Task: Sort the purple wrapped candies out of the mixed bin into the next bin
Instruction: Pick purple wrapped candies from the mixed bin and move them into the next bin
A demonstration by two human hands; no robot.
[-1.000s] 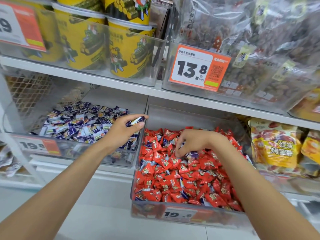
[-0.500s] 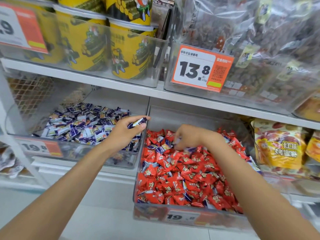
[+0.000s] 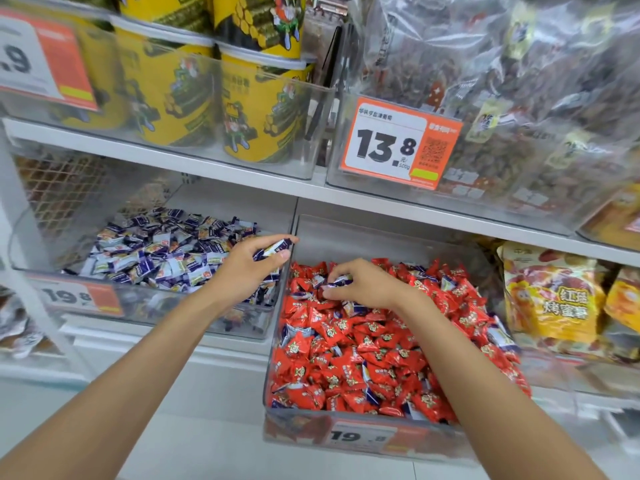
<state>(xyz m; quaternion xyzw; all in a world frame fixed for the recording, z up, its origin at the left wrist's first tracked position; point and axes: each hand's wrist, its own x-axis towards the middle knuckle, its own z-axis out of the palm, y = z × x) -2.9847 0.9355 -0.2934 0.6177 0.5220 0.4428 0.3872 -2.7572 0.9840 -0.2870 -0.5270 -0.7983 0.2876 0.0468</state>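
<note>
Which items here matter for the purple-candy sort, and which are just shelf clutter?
Job: left hand holding a purple candy; right hand pinching a second purple candy; mixed bin; purple bin.
Clutter: yellow tubs; 13.8 price tag; bagged snacks.

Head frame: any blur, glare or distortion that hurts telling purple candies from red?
Head view: wide-angle bowing tilts the shelf edge; glare whitens the clear bags; the corner price tag is soft. Centre is sharp: the purple candy in the left hand reads clearly; the right hand's pinched candy is partly hidden.
</note>
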